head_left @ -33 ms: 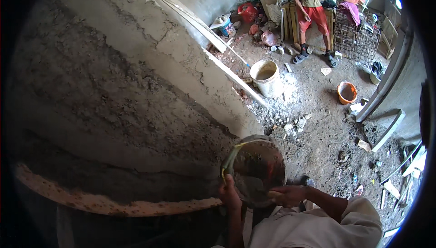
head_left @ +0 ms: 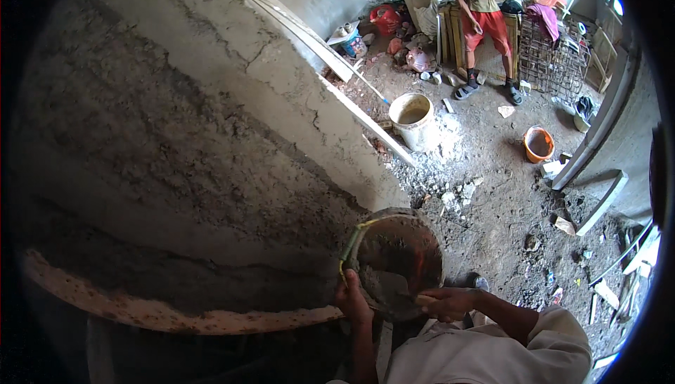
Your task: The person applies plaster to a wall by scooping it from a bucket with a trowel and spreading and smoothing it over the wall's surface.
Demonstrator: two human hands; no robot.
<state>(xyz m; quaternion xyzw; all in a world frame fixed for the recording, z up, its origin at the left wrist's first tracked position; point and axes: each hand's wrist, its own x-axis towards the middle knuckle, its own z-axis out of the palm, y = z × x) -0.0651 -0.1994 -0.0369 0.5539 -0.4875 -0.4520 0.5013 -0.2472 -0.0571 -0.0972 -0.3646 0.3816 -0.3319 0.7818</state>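
I look down and see my left hand (head_left: 354,301) closed around the near rim of a round mortar pan (head_left: 394,261). The fingers wrap over the edge, so the grip is tight. The pan is dirty grey inside, with wet cement stuck to it and a yellow-green strip along its left rim. It sits right in front of me, held up against the bottom of the rough grey wall (head_left: 183,138).

My right hand (head_left: 450,302) is curled shut around a wooden handle (head_left: 424,300). The handle points into the pan. I cannot see what tool is on its end, because it is lost in the dark cement.

A long rusty edge (head_left: 176,317) curves under the wall to the left of the pan.

Far off on the dirt floor (head_left: 492,201) stands a white bucket (head_left: 413,120) with muddy water. An orange bucket (head_left: 538,143) sits well apart to its right. A long wooden plank (head_left: 316,46) leans along the wall. At the back, a person in red shorts (head_left: 481,11) sits on a wooden crate (head_left: 450,32).
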